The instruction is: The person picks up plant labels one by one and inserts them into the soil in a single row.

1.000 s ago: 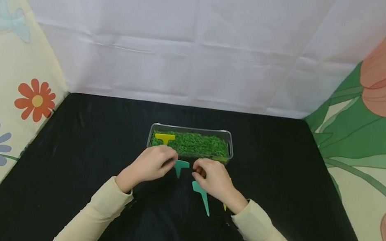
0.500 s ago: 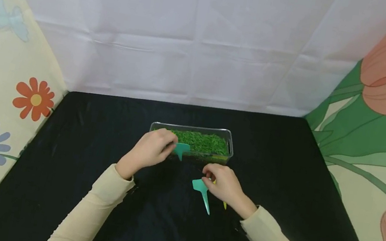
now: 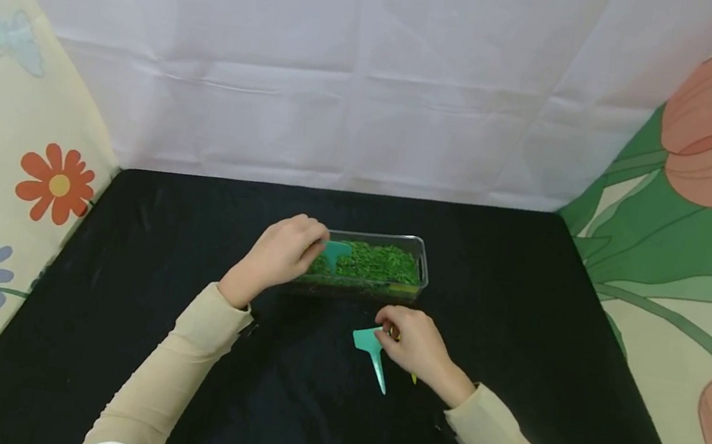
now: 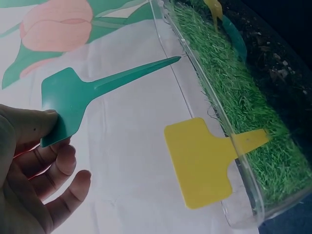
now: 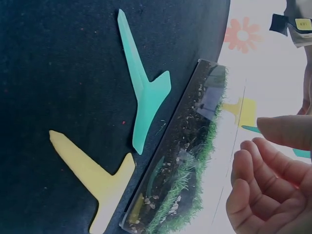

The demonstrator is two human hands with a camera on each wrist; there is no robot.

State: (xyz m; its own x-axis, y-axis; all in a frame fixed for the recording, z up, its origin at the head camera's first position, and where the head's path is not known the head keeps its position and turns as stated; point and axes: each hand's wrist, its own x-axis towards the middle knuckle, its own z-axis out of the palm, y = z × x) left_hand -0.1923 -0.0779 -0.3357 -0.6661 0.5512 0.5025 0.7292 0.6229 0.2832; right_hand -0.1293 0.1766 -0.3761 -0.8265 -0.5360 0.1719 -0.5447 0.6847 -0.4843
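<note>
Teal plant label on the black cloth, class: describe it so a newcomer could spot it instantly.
On the black cloth sits a clear tray of grass. In front of it, near the right hand, lies the teal, T-shaped label. Unlike the yellow label beside it, it is teal; unlike the teal label in the left hand, it lies free.

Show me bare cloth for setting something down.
Free: black cloth left of the left hand, right of the grass tray, and between the sleeves. Crowded: before the tray, where a green tag and a yellow tag lie by the right hand.
</note>
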